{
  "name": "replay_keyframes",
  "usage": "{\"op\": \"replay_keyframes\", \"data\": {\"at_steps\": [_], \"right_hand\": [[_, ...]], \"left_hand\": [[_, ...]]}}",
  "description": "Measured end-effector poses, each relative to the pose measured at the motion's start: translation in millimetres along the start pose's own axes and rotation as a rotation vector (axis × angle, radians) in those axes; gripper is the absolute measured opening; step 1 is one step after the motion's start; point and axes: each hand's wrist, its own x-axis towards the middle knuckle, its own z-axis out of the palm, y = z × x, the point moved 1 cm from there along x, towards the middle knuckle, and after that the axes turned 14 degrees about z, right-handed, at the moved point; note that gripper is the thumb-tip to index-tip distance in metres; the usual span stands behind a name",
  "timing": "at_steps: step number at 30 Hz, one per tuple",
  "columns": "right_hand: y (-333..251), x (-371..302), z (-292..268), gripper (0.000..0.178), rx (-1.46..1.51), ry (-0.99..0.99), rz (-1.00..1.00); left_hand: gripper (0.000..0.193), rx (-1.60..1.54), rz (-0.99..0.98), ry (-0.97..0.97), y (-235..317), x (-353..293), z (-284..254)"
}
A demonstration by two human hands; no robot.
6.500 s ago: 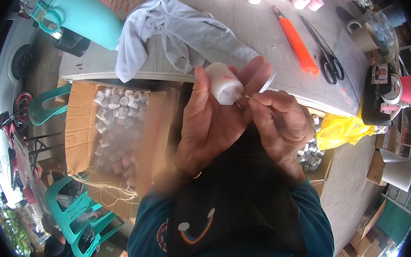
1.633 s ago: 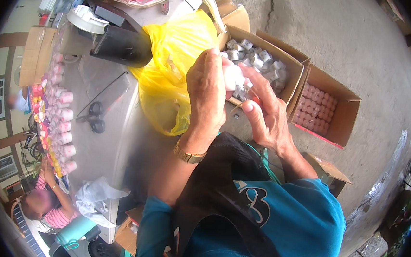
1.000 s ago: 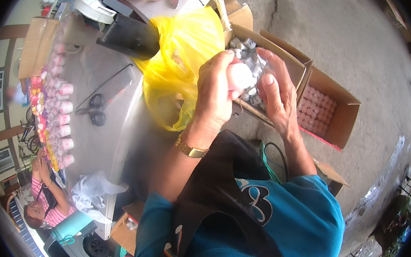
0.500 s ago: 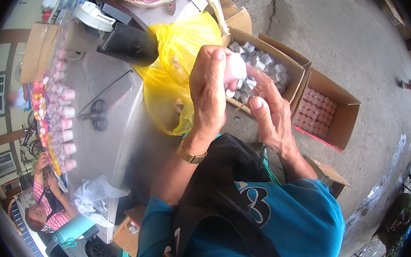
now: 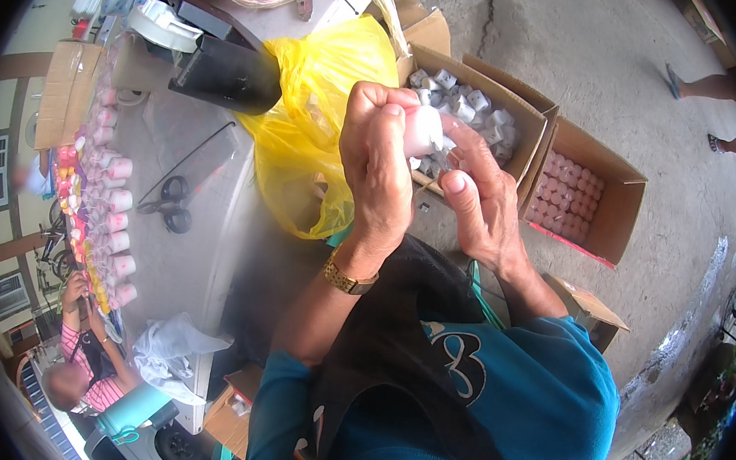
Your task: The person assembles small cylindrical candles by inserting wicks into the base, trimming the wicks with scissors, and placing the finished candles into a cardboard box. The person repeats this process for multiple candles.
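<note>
My left hand (image 5: 380, 149), with a gold watch on its wrist, is closed around a pale pink cylindrical piece (image 5: 419, 132). A loose white flap or wrapper shows at the piece's right end. My right hand (image 5: 485, 187) is close beside that end, its thumb and forefinger apart; the forefinger lies near the flap, and I cannot tell if it touches. Just beyond both hands, a cardboard box (image 5: 525, 160) holds many small white pieces (image 5: 462, 108). A second cardboard box (image 5: 616, 202) to its right has pink round pieces (image 5: 565, 194) packed in rows.
Left of my hands, a yellow plastic bag (image 5: 307, 130) hangs over the table edge. Scissors (image 5: 167, 203), a black bin-like container (image 5: 229, 76) and a row of pink-and-white cups (image 5: 120, 200) are on the table (image 5: 217, 166). A co-worker (image 5: 85, 363) sits at the far left; a passer-by's legs (image 5: 725, 89) show at right.
The pink piece has turned slightly in my left hand, and its white flap shows more. My right hand has barely moved. At right, a passer-by's legs have come further into view.
</note>
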Motion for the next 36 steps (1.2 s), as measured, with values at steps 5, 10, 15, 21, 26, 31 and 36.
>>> {"op": "replay_keyframes", "data": {"at_steps": [5,10,15,21,26,31,36], "right_hand": [[3,7,-2,0.049,0.016,0.014,-0.019],[5,1,-1,0.051,-0.049,0.006,-0.063],[4,-2,-3,0.052,-0.075,-0.020,-0.026],[4,-1,-2,0.050,-0.095,-0.009,-0.038],[7,5,0,0.049,-0.080,-0.011,-0.069],[9,12,1,0.047,-0.064,0.039,-0.163],[11,14,-1,0.046,-0.049,0.019,-0.111]], "left_hand": [[0.021,0.076,-0.004,-0.029,2,-3,2],[0.019,-0.053,-0.117,0.117,0,5,4],[0.020,-0.052,-0.132,0.134,0,7,4],[0.021,-0.029,-0.135,0.147,0,6,3],[0.021,0.041,-0.123,0.067,3,4,1],[0.022,0.026,-0.180,0.070,1,-1,2],[0.021,0.059,-0.285,-0.033,2,3,-5]]}}
